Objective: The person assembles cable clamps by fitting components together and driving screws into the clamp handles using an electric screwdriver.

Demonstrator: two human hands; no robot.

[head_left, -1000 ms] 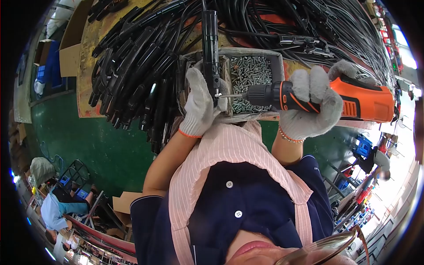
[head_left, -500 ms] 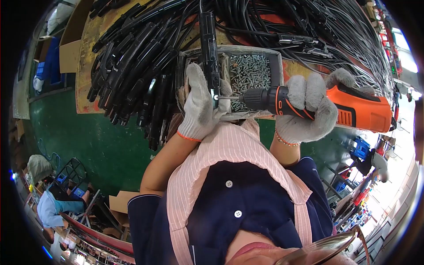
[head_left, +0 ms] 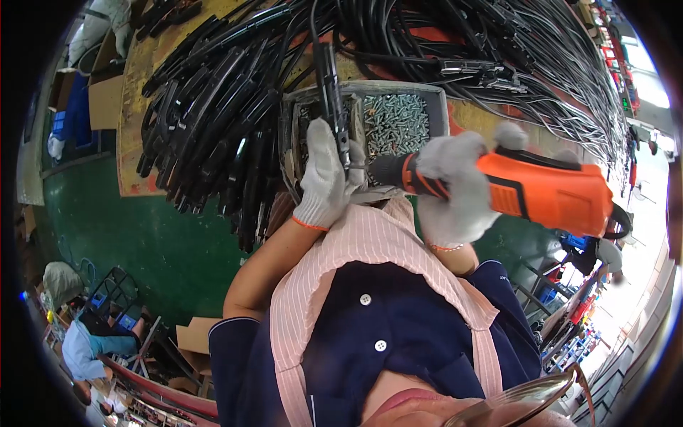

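Orange drill [head_left: 548, 191] inside right grip [head_left: 459, 186]

The left hand [head_left: 326, 178] holds a black part [head_left: 330, 89] and the right hand [head_left: 459, 186] an orange drill [head_left: 548, 191].

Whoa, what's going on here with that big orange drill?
Somebody's gloved left hand holds a black part with a cable. The gloved right hand holds the drill, its nose pointing toward the part; whether they touch, I can't tell. Little screws lie in a box below, and many more black parts are piled beside it.
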